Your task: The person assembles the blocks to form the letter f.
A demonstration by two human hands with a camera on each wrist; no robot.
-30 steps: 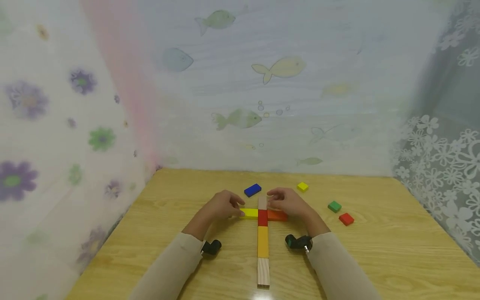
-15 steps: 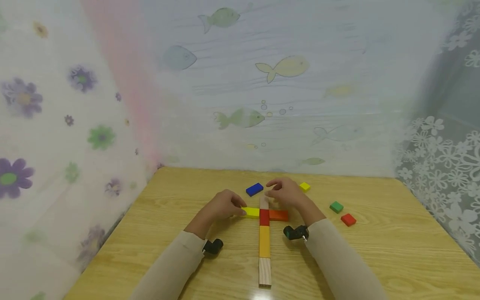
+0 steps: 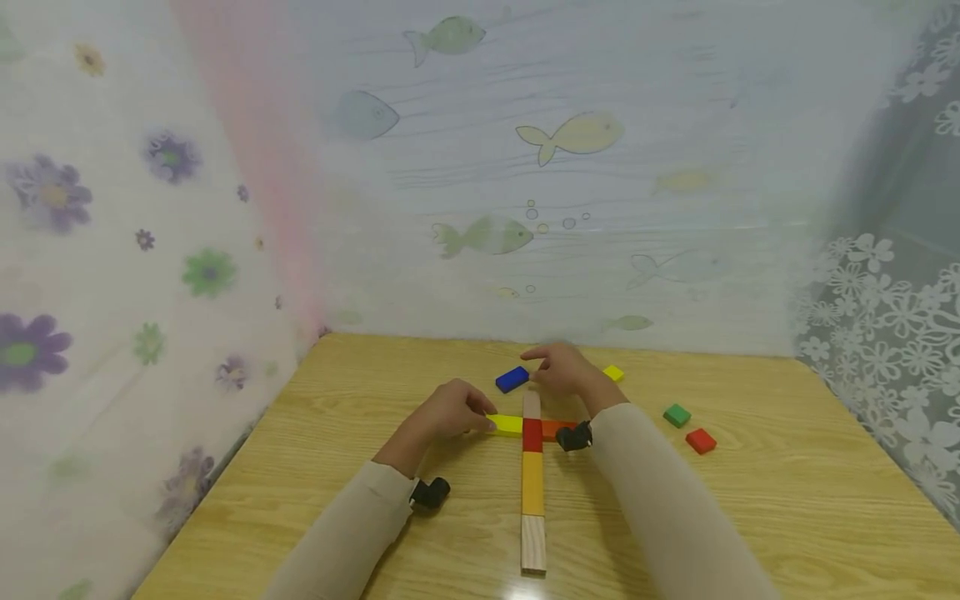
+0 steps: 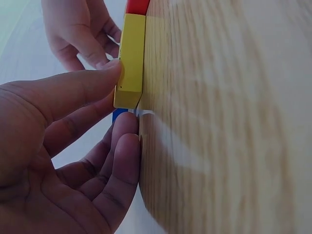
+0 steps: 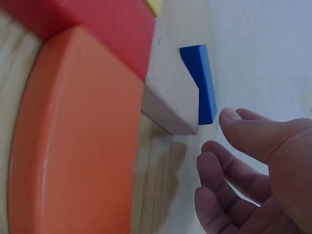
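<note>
Blue block (image 3: 512,379) lies flat near the table's far edge, just beyond the top of the cross. My right hand (image 3: 561,370) is right beside it, fingers loosely spread and holding nothing; from the right wrist view the fingertips (image 5: 229,117) are just short of the blue block (image 5: 202,83), can't confirm contact.

My left hand (image 3: 448,411) pinches the outer end of the yellow block (image 3: 507,425): thumb (image 4: 92,83) on one side, fingers (image 4: 124,141) curled against the other.

That yellow block is the cross's left arm, butted against the red block (image 3: 532,434). Orange block (image 3: 553,429) is the right arm, partly hidden by my right wrist. The natural wood block (image 3: 531,405) sits above the red one. Below it are a longer yellow-orange block (image 3: 532,483) and another wood block (image 3: 533,543).

Loose on the table (image 3: 787,500) to the right are a small yellow block (image 3: 613,372), a green block (image 3: 677,415) and a small red block (image 3: 701,440).
</note>
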